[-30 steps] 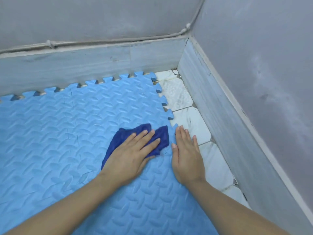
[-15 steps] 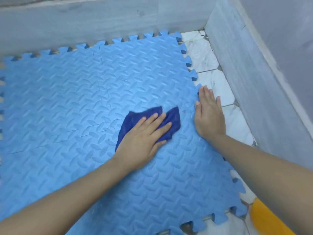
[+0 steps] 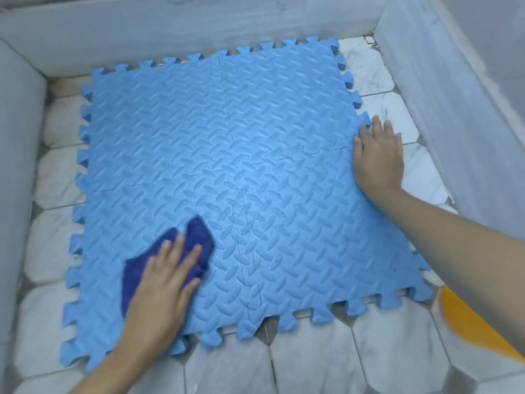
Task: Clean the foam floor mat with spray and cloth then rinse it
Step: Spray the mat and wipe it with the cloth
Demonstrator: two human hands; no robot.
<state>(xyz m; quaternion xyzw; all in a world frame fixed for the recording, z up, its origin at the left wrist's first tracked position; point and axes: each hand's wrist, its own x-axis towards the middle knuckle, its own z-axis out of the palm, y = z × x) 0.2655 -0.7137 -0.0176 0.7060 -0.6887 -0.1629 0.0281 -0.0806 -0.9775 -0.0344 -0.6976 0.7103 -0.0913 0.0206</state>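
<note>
A light blue foam floor mat (image 3: pixel 227 155) with interlocking toothed edges lies flat on a white tiled floor. A dark blue cloth (image 3: pixel 196 237) rests on its near left part. My left hand (image 3: pixel 162 285) lies flat on the cloth, fingers spread, pressing it onto the mat. My right hand (image 3: pixel 379 157) is flat with fingers apart on the mat's right edge, partly over the tiles. No spray bottle is in view.
White marbled tiles (image 3: pixel 312 356) surround the mat. Low grey walls close in at the back (image 3: pixel 199 27), the right (image 3: pixel 443 109) and the left (image 3: pixel 17 166). Part of a yellow object (image 3: pixel 466 325) shows at the lower right beside my right forearm.
My left hand has swept the cloth from beside my right hand to the mat's near left part. The view has pulled back and shows the whole mat. My right hand stays on the right edge.
</note>
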